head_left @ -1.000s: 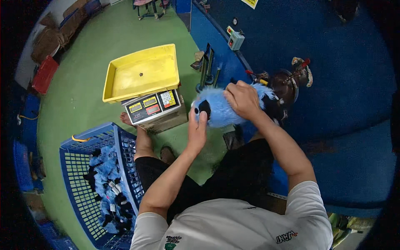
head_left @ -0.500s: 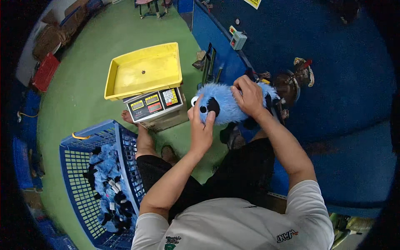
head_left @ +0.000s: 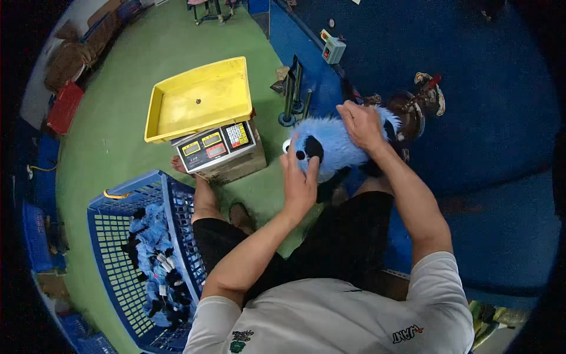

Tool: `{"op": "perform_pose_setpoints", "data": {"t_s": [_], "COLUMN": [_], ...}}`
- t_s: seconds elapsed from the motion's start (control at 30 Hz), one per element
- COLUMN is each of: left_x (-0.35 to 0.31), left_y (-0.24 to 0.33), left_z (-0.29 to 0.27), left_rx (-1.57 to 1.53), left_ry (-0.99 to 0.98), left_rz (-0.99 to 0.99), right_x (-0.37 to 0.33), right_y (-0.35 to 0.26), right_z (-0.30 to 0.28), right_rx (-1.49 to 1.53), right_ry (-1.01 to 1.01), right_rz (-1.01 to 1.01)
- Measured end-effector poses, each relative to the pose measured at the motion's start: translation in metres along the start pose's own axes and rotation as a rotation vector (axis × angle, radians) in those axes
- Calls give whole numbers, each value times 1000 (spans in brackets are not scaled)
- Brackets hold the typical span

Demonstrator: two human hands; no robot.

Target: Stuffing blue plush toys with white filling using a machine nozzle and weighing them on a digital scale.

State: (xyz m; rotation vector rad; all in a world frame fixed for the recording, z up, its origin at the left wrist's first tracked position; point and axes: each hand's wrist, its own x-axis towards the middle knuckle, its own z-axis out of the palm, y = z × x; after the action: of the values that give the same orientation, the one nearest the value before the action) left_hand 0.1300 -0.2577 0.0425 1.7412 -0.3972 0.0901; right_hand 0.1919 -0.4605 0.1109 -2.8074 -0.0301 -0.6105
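A fluffy light-blue plush toy (head_left: 337, 137) with black patches and white eyes lies across in front of me. My left hand (head_left: 300, 180) grips its face end at the left, thumb and fingers around the black snout. My right hand (head_left: 367, 130) rests on the top of the toy's body with fingers stretched out straight. The toy's right end reaches the round metal fitting (head_left: 408, 112) of the blue machine; whether the two are joined is hidden by the fur.
A yellow tray (head_left: 203, 121) sits on a digital scale (head_left: 217, 144) ahead on the left. A blue basket (head_left: 165, 194) at my left leg holds several limp blue plush pieces (head_left: 156, 248). The blue machine (head_left: 483, 194) fills the right side, with a grey switch box (head_left: 333, 51) on it.
Both hands and the toy have shifted slightly right in the picture. My right hand's fingers, bent over the toy before, are now straighter and flatter on it.
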Motion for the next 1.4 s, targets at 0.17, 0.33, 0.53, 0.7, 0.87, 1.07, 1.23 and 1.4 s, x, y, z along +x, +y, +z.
{"op": "perform_pose_setpoints", "data": {"t_s": [0.17, 0.33, 0.53, 0.7, 0.87, 1.07, 1.23, 1.4], "left_x": [10, 21, 25, 15, 2, 1, 23, 26], "left_y": [-19, -19, -4, -14, -18, -8, -20, -20], "left_z": [-6, -18, -11, -9, -13, -8, -24, -27], "left_rx": [58, 106, 107, 112, 57, 38, -143, 9], "left_ry": [1, 28, -25, 9, 48, 45, 62, -14], "left_rz": [2, 6, 30, 27, -6, -3, 114, 87], "right_x": [0, -5, -1, -6, -4, -3, -2, -7], "right_y": [13, 7, 21, 17, 3, 4, 11, 3], "right_z": [19, 25, 20, 23, 23, 16, 20, 25], "right_rx": [48, 142, 81, 96, 117, 104, 57, 31], "right_ry": [3, 51, 73, 56, 130, 106, 93, 90], "right_rz": [-71, -77, -69, -62, -158, -132, -81, -24]}}
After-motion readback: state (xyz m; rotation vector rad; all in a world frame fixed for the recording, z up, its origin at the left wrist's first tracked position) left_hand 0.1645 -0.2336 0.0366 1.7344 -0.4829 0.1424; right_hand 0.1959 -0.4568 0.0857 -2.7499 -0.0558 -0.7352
